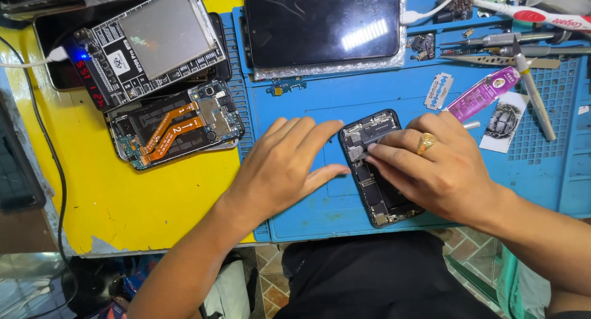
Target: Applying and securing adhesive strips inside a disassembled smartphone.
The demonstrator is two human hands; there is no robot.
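Note:
An opened dark phone (377, 199) lies back-up on a blue work mat (345, 103), its inner boards showing. My left hand (286, 165) rests flat on the mat just left of the phone, fingers together, thumb touching the phone's left edge. My right hand (434, 168), with a gold ring on one finger, lies over the phone's right side; its fingertips pinch a thin tool (377, 140) against the upper part of the phone's insides. The tool's tip is mostly hidden by the fingers.
A second opened phone (178, 125) with orange flex cables lies on the yellow table (123, 196). Behind it sit a black circuit tester (144, 45) and a dark screen (323, 24). A razor blade (438, 90), purple tube (483, 94), tweezers (492, 60) and screwdrivers lie at right.

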